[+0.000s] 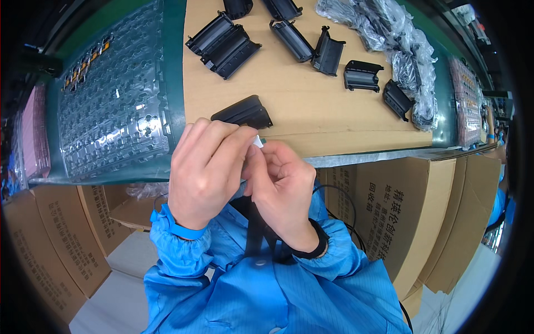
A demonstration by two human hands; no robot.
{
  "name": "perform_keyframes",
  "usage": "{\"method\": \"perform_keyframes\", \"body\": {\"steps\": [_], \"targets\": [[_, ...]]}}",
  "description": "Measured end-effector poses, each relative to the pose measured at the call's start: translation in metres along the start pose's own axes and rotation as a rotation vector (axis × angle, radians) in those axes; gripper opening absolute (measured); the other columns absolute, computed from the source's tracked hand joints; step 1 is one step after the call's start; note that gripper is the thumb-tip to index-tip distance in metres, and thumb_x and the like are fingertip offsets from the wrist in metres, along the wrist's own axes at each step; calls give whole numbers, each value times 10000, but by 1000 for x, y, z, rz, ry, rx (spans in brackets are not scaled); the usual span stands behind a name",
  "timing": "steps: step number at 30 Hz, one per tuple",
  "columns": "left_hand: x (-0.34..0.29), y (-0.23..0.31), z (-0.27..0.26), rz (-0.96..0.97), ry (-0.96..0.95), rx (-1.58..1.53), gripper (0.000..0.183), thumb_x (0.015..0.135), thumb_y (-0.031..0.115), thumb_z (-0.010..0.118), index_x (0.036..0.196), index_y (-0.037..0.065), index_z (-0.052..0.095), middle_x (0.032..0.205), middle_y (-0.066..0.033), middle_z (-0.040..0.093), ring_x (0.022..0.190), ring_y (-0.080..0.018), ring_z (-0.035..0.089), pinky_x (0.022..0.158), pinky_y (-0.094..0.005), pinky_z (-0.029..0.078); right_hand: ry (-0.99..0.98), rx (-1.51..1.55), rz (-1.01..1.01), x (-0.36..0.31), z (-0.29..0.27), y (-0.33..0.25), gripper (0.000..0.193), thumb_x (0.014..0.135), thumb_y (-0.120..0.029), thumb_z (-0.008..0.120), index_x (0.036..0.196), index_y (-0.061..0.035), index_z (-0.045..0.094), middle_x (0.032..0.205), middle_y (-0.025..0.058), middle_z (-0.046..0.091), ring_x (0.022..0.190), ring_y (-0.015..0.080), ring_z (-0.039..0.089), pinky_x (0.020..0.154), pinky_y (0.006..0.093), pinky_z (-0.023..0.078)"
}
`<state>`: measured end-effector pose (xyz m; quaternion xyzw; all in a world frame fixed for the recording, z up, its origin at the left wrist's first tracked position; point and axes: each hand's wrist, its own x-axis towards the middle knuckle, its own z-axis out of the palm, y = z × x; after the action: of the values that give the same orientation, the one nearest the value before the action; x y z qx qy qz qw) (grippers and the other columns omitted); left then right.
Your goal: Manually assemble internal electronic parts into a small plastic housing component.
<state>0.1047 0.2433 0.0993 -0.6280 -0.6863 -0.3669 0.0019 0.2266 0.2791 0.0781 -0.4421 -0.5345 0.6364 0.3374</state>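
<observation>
Both my hands meet at the near edge of the work table, fingertips pinched together. A small white piece (257,141) shows between them, too covered by fingers to name. My left hand (208,167) is closed on it from above, with a blue band around its wrist. Closed from the other side, my right hand (283,186) has its thumb and forefinger at the same piece, and a black band on its wrist. Just beyond my left fingers a black curved plastic housing part (245,113) lies on the cardboard sheet (311,119).
Several more black plastic housings (222,44) lie across the far cardboard. Clear plastic bags (403,55) are heaped at the right. A clear blister tray (114,100) with small orange-black parts sits left. Open cardboard boxes (389,217) stand below the table edge.
</observation>
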Motion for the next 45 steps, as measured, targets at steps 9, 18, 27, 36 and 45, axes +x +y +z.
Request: {"method": "perform_keyframes", "body": {"steps": [9,18,27,36,45], "targets": [[-43,5,-40,-192,175,89,145,778,-131,646,895,-50,674,836,-134,654,755,-235,619,669,-306,488,-44,76,205,4,0,-11,142,948,-82,643,914,55,646,632,52,643,499,55,579,421,205,424],[-210,-106,-84,-1080,399,374,107,853,15,684,958,14,704,851,-119,715,823,-189,691,732,-315,526,-64,41,182,8,-4,-12,193,971,-144,640,912,39,626,622,52,616,443,52,521,387,188,379],[-160,-42,-101,-1224,159,380,207,906,80,607,1102,34,654,989,-115,667,826,-140,634,707,-290,486,-78,40,166,7,-4,-11,204,958,-153,664,878,27,611,598,45,602,422,50,510,375,183,351],[-31,11,-6,-485,161,-50,312,892,50,647,1197,-4,607,920,-108,624,719,-191,536,698,-279,451,-193,-596,-398,12,-41,-27,136,823,-64,777,795,-13,654,686,72,627,517,109,550,454,254,408],[-21,12,-9,-825,209,-865,246,979,65,587,1205,-21,631,980,-39,657,887,-56,574,797,-213,469,-233,-983,-1221,45,-40,-19,298,722,-126,684,1016,-161,706,1150,148,628,1098,332,601,810,436,513]]}}
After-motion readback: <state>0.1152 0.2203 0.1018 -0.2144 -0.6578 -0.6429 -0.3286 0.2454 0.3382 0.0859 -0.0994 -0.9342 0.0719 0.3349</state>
